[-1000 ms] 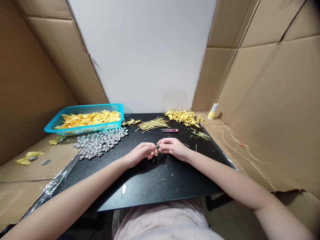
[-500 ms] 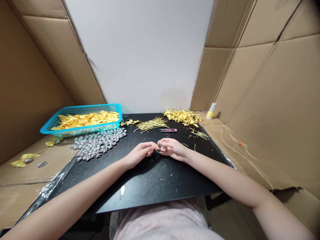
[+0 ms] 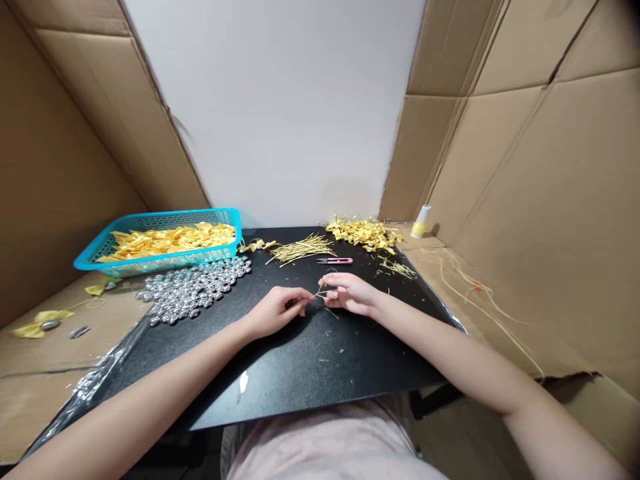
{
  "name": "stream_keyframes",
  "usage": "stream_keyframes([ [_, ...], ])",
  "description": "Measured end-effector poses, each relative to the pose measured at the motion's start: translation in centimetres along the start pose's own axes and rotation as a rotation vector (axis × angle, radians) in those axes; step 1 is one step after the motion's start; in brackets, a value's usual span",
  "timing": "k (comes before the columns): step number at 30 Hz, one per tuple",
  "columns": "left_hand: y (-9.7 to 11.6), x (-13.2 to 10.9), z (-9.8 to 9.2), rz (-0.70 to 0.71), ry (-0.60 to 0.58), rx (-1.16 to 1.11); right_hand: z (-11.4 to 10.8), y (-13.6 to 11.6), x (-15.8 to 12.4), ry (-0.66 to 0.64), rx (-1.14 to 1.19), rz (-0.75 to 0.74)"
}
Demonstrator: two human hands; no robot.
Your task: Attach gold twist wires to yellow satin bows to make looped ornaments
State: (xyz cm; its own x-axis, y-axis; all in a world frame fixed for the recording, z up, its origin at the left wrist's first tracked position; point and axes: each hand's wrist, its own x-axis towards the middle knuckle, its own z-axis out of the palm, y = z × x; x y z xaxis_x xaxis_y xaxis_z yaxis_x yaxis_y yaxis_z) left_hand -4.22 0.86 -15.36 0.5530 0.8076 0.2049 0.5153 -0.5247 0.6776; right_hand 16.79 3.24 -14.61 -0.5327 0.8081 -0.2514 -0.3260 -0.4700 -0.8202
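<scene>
Both my hands meet over the middle of a black mat [image 3: 300, 360]. My left hand [image 3: 277, 310] pinches one end of a thin gold wire tie [image 3: 320, 294]. My right hand [image 3: 350, 293] is closed on the other end, fingers curled around it. The tie runs between the two sets of fingertips, with short ends sticking out. Behind the hands lie a bundle of gold wire ties [image 3: 300, 249] and pink thread snips [image 3: 336, 261].
A turquoise basket [image 3: 165, 257] of yellow ribbon bows stands at the back left, a heap of silver beads [image 3: 193, 285] in front of it. A pile of finished yellow bows [image 3: 365, 233] and a yellow thread spool [image 3: 421, 222] sit back right. Cardboard walls enclose both sides.
The hands have drawn slightly apart, stretching the tie between them. The left hand has dropped a little toward me. The view has shifted slightly to the right.
</scene>
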Motion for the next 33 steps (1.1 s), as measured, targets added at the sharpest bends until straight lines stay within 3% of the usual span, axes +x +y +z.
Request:
stream_keyframes([
  [8, 0.0, -0.1, -0.6, 0.065, 0.016, 0.095, -0.7, -0.4, 0.3, 0.022, -0.02, -0.024],
  [17, 1.6, -0.1, -0.4, 0.068, -0.019, -0.066, -0.5, 0.3, 0.2, -0.053, -0.072, -0.014],
  [22, 2.0, 0.0, 0.3, -0.088, -0.126, -0.428, 0.1, 0.3, -0.4, -0.125, -0.084, -0.006],
  [33, 1.5, 0.1, 0.8, -0.184, -0.037, -0.478, 0.4, 0.7, -0.2, -0.128, -0.026, -0.121],
])
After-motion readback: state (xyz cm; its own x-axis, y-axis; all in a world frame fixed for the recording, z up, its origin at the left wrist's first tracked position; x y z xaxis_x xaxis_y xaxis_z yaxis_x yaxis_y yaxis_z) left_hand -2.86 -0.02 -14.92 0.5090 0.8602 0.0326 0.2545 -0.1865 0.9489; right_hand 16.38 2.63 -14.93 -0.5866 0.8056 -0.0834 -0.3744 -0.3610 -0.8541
